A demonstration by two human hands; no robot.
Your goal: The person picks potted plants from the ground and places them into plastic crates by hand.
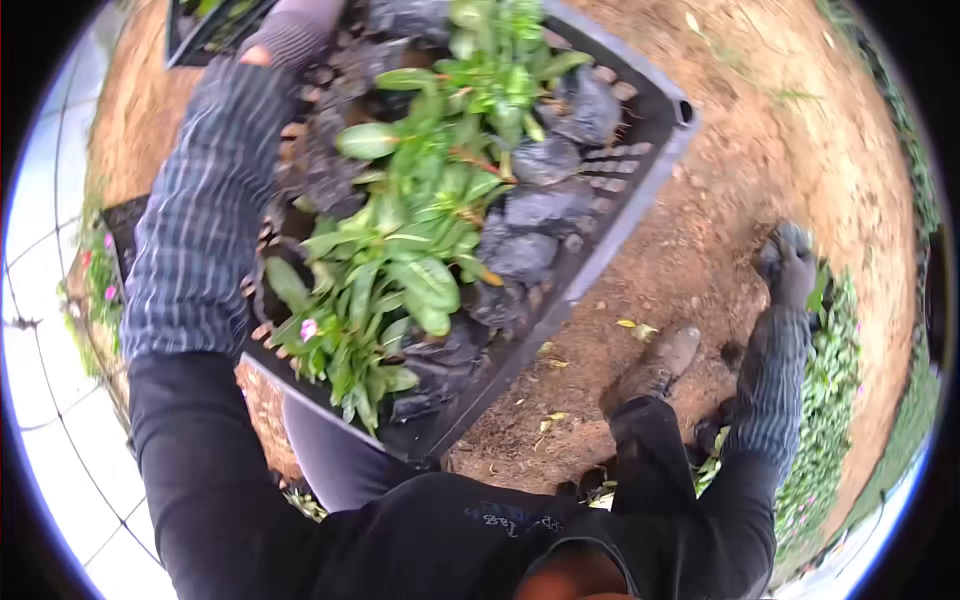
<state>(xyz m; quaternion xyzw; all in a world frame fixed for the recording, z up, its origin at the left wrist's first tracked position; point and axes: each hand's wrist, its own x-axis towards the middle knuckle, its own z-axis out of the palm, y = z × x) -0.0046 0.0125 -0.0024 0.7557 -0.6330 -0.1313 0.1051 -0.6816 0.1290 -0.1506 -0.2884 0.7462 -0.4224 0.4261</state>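
A black plastic crate (625,235) with slotted sides is tilted in front of my body. It holds several leafy green seedlings (420,240) in dark plastic bags (545,210), one with a pink flower (308,329). My left hand (298,28), in a grey knitted glove, grips the crate at its far left side; its fingertips are cut off by the top of the view. Out to the right, my gloved right hand (792,268) is low over the soil beside a row of plants (825,370). Its fingers look curled, and whatever they hold is too dark to make out.
Brown soil (720,130) with scattered leaves covers the ground. My boot (665,355) stands below the crate. Another dark crate (205,35) is at the top left, and pink-flowered plants (100,270) grow at the left beside pale tiles (50,390).
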